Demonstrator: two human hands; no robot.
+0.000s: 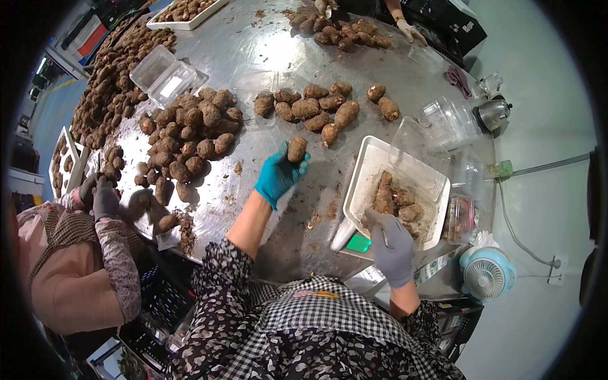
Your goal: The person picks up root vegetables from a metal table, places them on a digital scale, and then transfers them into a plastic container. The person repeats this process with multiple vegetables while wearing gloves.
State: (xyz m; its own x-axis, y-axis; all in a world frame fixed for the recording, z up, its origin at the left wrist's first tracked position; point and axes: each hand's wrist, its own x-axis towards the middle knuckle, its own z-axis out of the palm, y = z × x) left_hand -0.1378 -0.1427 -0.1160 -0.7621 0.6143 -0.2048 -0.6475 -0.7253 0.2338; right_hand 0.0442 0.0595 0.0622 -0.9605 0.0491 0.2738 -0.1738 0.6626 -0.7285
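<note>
My left hand (281,175), in a teal glove, holds a brown taro corm (297,149) above the metal table. Past it lies a loose group of corms (306,108), and to its left is a larger heap (190,128). My right hand (392,247), in a grey glove, is at the near edge of a white plastic tray (350,190). Inside the tray are several taro pieces (384,194) and a clear plastic container; the fingertips are close to the pieces, and whether they grip anything cannot be made out. A green-lit display (358,243) shows beneath the tray.
A co-worker (71,266) in grey gloves handles corms at the left; another person's gloved hand (411,32) is across the table. Clear clamshell boxes (439,121), a metal kettle (493,114) and a small blue fan (487,274) stand at the right. An opened clamshell (166,76) lies beyond the heap.
</note>
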